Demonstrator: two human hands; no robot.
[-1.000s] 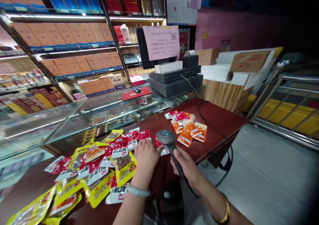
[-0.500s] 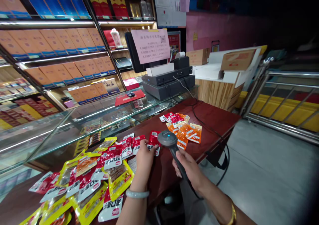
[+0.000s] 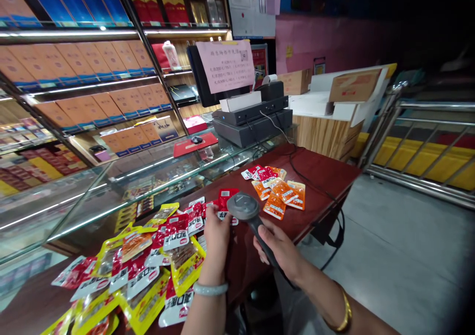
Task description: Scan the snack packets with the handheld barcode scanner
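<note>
My right hand (image 3: 278,248) is wrapped round the handle of a grey barcode scanner (image 3: 243,207). The scanner's head hangs over the table just right of my left hand (image 3: 217,228). My left fingers are closed at the lower left part of a red-and-white snack packet (image 3: 227,194); the scanner partly hides it. Left of that hand lies a loose pile of red-and-white packets (image 3: 175,233) and yellow bags (image 3: 143,303). Beyond the scanner, orange packets (image 3: 284,192) and several red ones (image 3: 265,174) lie in a smaller group.
The dark red table (image 3: 322,171) stands against a glass display counter (image 3: 148,176). A monitor with a pink notice (image 3: 226,68) and a cash drawer (image 3: 252,127) stand behind. A black cable (image 3: 308,181) crosses the table's right side. A metal railing (image 3: 426,147) is at right.
The view has shifted slightly, moving the table and packets rightward in it. The scanner head has come left, closer to my left hand. The red packet lies slightly farther back beside my left fingers.
</note>
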